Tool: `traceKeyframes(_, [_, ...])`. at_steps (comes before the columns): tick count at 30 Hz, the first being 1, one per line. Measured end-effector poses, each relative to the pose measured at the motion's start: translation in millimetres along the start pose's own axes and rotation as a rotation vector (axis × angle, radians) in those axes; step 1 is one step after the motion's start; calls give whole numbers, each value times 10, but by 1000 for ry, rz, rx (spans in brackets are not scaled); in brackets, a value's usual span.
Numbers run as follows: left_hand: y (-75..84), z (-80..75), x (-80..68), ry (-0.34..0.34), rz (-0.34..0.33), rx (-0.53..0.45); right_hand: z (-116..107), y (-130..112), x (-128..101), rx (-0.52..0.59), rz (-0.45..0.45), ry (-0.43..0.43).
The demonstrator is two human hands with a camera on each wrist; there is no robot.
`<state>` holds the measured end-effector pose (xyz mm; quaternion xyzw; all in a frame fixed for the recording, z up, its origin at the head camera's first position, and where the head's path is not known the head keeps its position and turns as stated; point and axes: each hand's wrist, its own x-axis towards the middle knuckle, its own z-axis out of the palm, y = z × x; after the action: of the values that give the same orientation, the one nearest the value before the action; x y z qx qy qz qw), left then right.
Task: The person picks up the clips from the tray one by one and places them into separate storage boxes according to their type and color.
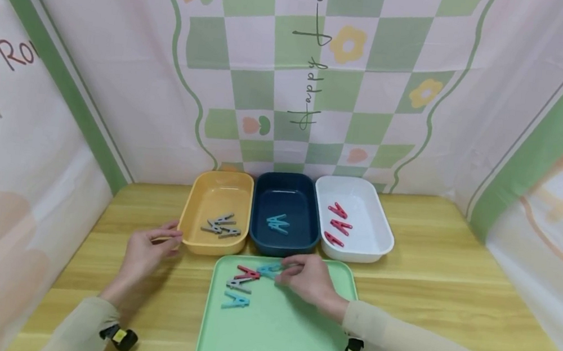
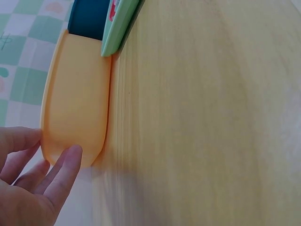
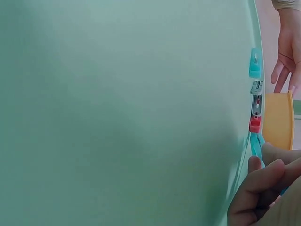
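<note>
My right hand point(image 1: 309, 280) is over the back of the green tray point(image 1: 291, 335), its thumb and fingers pinching a blue clothespin point(image 1: 269, 270). Fingers partly cover that clothespin in the right wrist view. Beside it on the tray lie a red clothespin point(image 1: 247, 274), a grey clothespin point(image 1: 239, 284) and another blue clothespin point(image 1: 236, 300). At the left, my left hand point(image 1: 148, 250) touches the front left corner of the yellow bin point(image 1: 187, 211) with fairly straight fingers. Its fingertips point(image 2: 73, 153) rest against the bin's outer side in the left wrist view.
Grey clothespins point(image 1: 220, 226) lie in the yellow bin. Next to it, a navy bin point(image 1: 287, 190) contains blue clothespins point(image 1: 278, 223), and a white bin point(image 1: 366, 217) holds three red clothespins point(image 1: 340, 227). A patterned cloth point(image 1: 295, 86) hangs behind the wooden table point(image 1: 452, 305).
</note>
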<state>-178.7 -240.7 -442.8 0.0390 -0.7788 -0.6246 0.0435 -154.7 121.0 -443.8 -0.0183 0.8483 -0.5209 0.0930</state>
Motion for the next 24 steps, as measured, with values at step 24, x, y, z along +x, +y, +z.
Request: traceKeyframes(24, [-7,1,-12,2,0,17,-272,-270,-55,64,-27,-14])
